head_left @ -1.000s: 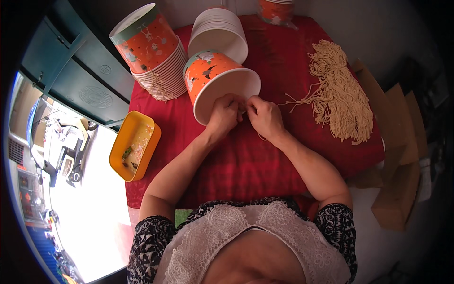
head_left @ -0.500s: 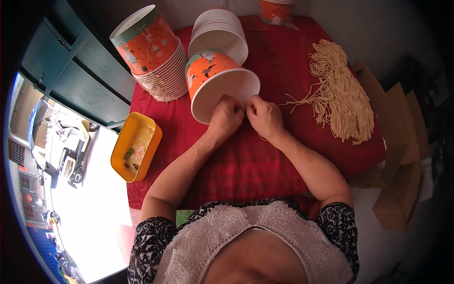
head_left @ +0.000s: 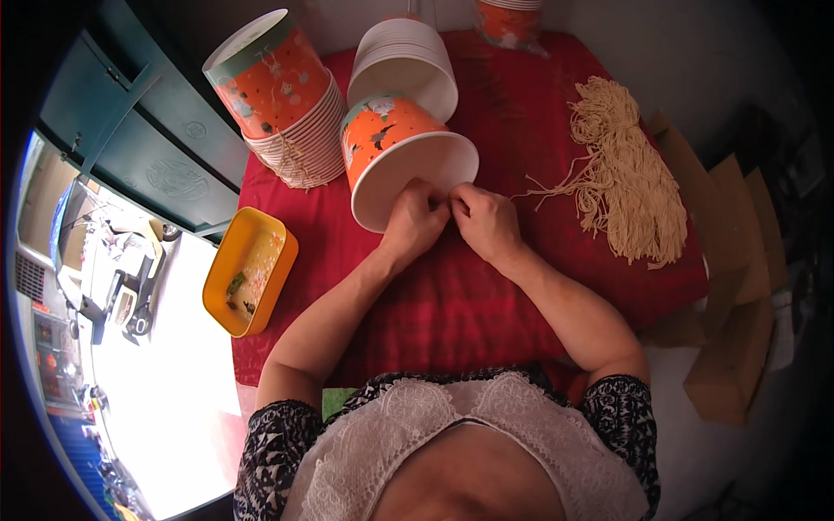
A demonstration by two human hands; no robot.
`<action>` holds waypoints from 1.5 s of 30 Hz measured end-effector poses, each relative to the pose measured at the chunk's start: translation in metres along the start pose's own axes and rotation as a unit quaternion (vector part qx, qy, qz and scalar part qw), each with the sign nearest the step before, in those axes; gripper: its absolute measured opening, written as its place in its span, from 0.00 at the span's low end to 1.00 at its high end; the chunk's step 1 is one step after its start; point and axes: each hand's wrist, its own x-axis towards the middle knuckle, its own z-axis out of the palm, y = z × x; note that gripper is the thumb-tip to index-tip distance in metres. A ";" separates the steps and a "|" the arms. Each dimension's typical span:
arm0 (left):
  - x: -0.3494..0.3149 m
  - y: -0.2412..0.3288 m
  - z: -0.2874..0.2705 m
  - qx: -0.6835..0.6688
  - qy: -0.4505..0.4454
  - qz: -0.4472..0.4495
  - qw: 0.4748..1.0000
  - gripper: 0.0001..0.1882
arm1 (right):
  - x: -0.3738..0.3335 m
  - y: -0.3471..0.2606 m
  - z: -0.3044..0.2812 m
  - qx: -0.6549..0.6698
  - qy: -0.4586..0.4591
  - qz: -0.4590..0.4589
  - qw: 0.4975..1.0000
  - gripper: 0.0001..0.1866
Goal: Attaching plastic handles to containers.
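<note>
Red cloth [head_left: 452,304] underlies a bucket [head_left: 395,161]; left hand [head_left: 415,224] and right hand [head_left: 486,221] curl at its rim, their grasp indiscernible.

Inspector: Any lettering on the orange bucket [head_left: 382,130]?
Clerk: Printed pictures in white and black; no word legible.
Inspector: The bucket stack [head_left: 274,82] at left?
Clerk: Pale printed figures on orange; nothing readable.
Inspector: The dark green door [head_left: 130,139]?
Clerk: Two round emblems [head_left: 177,179]; neither can be read as text.
Inspector: The street-side panel [head_left: 59,356]?
Clerk: Reddish markings, too small and blurred to read.
</note>
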 end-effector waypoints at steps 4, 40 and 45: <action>-0.001 0.003 -0.004 -0.018 -0.008 -0.020 1.000 0.08 | -0.001 0.005 0.003 0.028 -0.005 0.009 1.000 0.03; 0.002 0.000 -0.007 -0.014 -0.027 0.009 1.000 0.07 | 0.013 0.014 -0.010 0.157 -0.120 0.123 0.973 0.08; 0.001 0.004 -0.009 -0.043 -0.041 -0.005 0.998 0.06 | 0.009 0.012 -0.005 0.133 -0.090 0.123 0.979 0.06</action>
